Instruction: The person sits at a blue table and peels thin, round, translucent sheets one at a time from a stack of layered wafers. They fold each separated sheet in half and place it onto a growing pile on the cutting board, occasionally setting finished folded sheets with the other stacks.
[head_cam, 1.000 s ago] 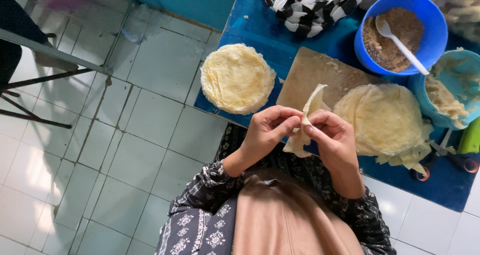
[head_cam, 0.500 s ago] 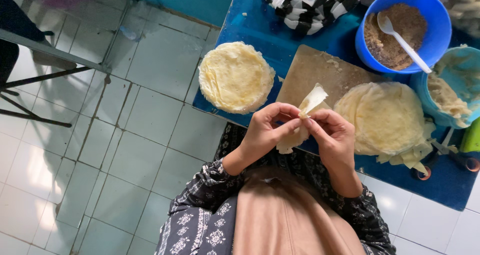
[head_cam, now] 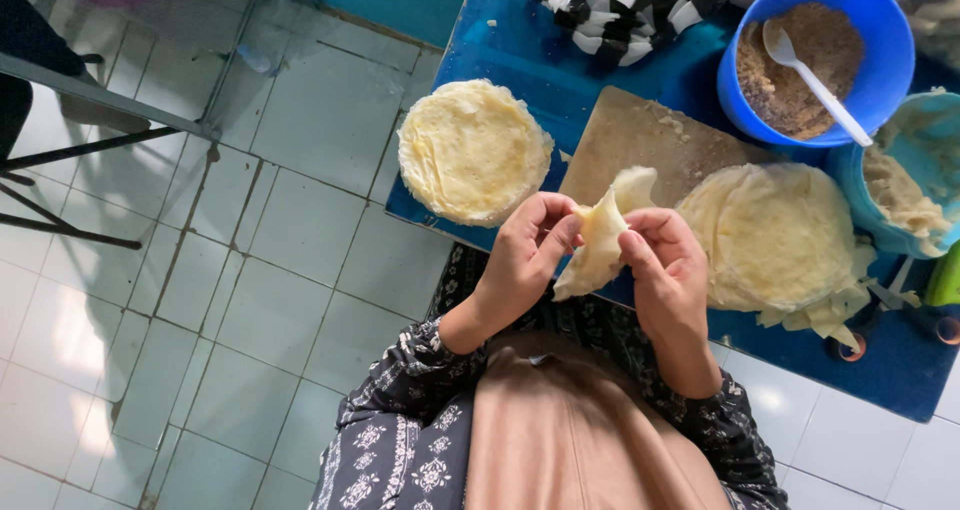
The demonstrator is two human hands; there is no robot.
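My left hand and my right hand together pinch a thin pale dough wrapper, folded into a cone shape, held above my lap at the near edge of the blue table. Just behind it lies a brown wooden board. A loose pile of wrappers rests to the right of the board. A neat round stack of wrappers sits at the table's left corner.
A blue bowl of brown crumbly filling with a white spoon stands at the back right. A teal bowl of pale paste sits at the right edge. A black-and-white striped cloth lies at the back. White tiled floor spreads left.
Both hands have kept hold of the wrapper and worked its fold; its top flap now leans right. The hands stay in place.
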